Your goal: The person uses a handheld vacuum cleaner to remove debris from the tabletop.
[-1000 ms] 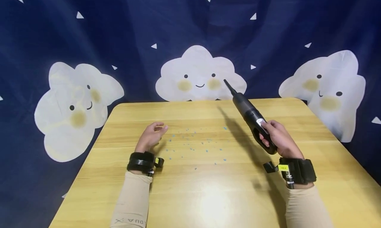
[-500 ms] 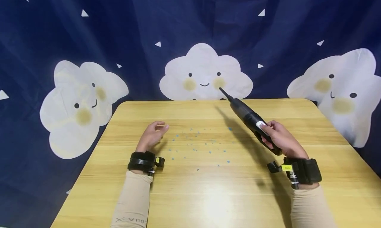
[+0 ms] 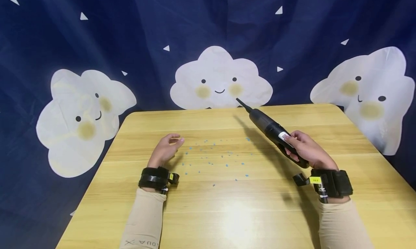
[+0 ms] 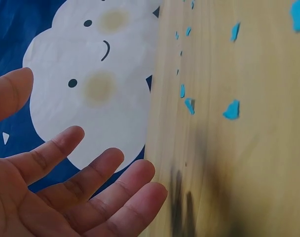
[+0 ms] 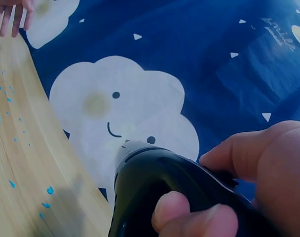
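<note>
My right hand (image 3: 305, 149) grips the handle of a black handheld vacuum cleaner (image 3: 267, 125), its thumb along the top by a white label. The slim nozzle (image 3: 243, 105) points away and to the left, raised over the back of the table. Fingers curl round the dark handle (image 5: 140, 187) in the right wrist view. Small blue scraps (image 3: 227, 165) lie scattered across the middle of the table. Just left of them is my left hand (image 3: 166, 147), holding nothing. Its fingers (image 4: 110, 165) are spread and slightly bent in the left wrist view, beside several blue scraps (image 4: 232, 109).
The wooden table (image 3: 195, 213) has a light yellow grain and rounded far corners. Behind it hangs a dark blue curtain (image 3: 146, 28) printed with white clouds (image 3: 217, 72) and small triangles. The vacuum casts a long shadow (image 3: 263, 149) on the tabletop.
The vacuum's nozzle has swung left and lowered, with the right hand turning slightly. The left hand stays in place, and the scraps look the same. The head view has shifted a little.
</note>
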`<state>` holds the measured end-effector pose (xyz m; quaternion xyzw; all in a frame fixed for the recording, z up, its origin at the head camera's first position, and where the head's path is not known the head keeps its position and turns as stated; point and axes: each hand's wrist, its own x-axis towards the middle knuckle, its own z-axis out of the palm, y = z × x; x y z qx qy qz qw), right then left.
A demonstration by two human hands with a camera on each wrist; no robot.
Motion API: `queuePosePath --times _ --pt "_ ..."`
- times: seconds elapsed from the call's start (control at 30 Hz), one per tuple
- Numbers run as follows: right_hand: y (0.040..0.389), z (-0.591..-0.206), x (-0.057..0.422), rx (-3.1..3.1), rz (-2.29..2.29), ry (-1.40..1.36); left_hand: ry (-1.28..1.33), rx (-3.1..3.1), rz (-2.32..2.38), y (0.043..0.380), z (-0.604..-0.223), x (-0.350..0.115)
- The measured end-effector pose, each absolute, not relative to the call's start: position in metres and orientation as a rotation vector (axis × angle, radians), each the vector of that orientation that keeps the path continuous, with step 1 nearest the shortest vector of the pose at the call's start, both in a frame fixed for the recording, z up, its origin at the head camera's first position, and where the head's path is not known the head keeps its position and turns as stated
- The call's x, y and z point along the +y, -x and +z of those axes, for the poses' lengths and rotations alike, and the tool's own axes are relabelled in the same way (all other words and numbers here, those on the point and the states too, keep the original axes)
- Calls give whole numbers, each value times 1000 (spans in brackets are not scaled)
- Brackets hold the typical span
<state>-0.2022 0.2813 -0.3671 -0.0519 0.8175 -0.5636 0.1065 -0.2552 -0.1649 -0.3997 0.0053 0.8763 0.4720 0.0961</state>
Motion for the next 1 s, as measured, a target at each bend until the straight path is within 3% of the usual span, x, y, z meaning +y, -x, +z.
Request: queuePosePath --times 0.6,1.0 --pt "197 -365 281 2637 -1439 -4 -38 2602 1327 256 -405 -159" --pt "177 -338 300 2935 -1040 -42 -57 2611 1294 256 -400 -160"
